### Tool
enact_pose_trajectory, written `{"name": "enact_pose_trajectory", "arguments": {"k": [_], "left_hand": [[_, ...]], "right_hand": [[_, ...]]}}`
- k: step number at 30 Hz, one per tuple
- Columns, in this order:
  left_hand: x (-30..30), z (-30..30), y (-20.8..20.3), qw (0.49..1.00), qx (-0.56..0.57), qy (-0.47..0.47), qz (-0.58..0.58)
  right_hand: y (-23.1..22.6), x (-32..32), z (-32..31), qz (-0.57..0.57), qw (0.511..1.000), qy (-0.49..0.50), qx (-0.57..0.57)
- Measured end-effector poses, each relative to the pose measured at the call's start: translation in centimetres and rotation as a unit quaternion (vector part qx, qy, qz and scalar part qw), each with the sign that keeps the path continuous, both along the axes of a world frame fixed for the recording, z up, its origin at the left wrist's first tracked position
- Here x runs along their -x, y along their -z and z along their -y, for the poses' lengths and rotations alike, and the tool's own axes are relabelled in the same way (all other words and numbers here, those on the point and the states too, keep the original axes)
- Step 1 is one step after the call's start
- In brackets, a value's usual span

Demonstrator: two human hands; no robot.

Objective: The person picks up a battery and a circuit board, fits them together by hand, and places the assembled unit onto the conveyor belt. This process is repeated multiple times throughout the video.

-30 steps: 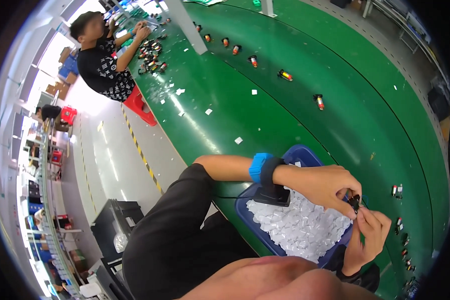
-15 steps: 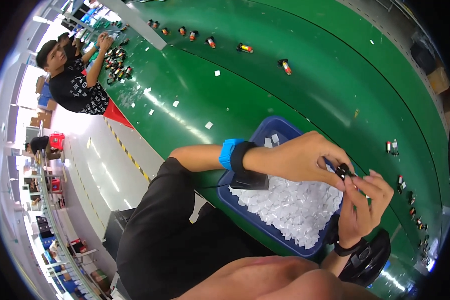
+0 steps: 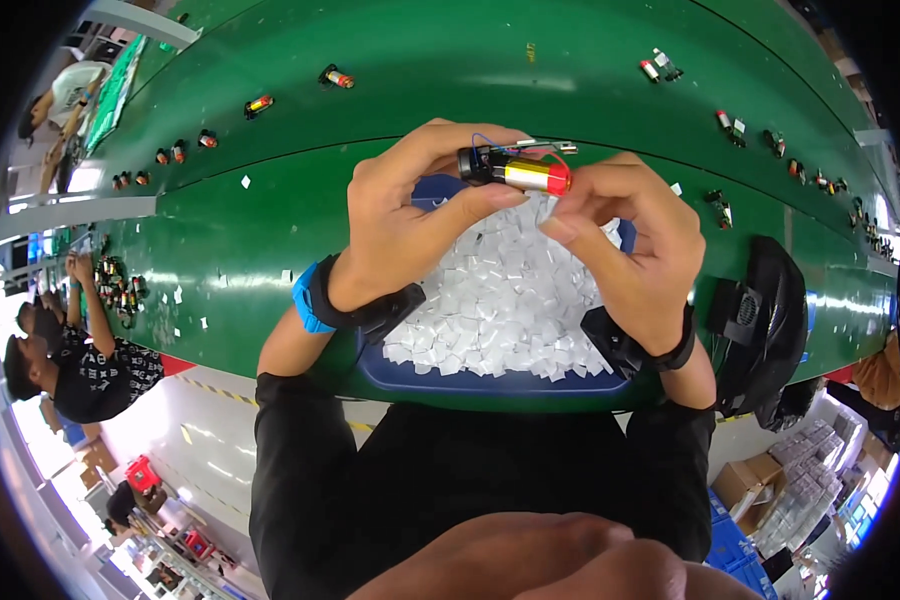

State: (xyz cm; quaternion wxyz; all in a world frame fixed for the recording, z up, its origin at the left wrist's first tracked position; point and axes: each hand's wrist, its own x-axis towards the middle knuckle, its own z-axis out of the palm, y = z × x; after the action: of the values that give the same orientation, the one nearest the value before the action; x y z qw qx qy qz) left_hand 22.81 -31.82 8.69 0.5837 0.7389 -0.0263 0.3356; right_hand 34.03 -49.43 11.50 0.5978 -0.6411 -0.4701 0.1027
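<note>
My left hand (image 3: 400, 210) grips a small battery assembly (image 3: 535, 177) between thumb and fingers. It has a silver and yellow cylinder with a red end, a round black cap, thin blue and red wires, and a narrow board along its far side. My right hand (image 3: 642, 235) is closed, its fingertips right at the red end; whether something small lies between them is hidden. Beneath both hands is a blue bin (image 3: 470, 398) heaped with small white square pieces (image 3: 500, 300).
More battery assemblies (image 3: 260, 106) stand in a spaced row along the far strip of the green bench (image 3: 250, 200). One lies nearer, right of my right hand (image 3: 719, 209). A black bag (image 3: 770, 330) sits right of the bin. A co-worker (image 3: 90, 365) sits at far left beside a pile of assemblies.
My view has swung right, so the bin now sits centrally in front of me. The assembly is raised over the bin's far side, with its battery now plainly visible.
</note>
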Motion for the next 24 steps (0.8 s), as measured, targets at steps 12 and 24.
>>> {"name": "enact_pose_trajectory", "arguments": {"k": [12, 24], "left_hand": [[0.0, 0.5, -1.3, 0.973, -0.223, -0.046, 0.041], [0.5, 1.6, -2.3, 0.959, -0.265, -0.091, 0.04]], "right_hand": [[-0.5, 1.2, 0.4, -0.201, 0.979, -0.019, -0.017], [-0.4, 2.1, 0.3, -0.234, 0.97, -0.011, -0.066]]}}
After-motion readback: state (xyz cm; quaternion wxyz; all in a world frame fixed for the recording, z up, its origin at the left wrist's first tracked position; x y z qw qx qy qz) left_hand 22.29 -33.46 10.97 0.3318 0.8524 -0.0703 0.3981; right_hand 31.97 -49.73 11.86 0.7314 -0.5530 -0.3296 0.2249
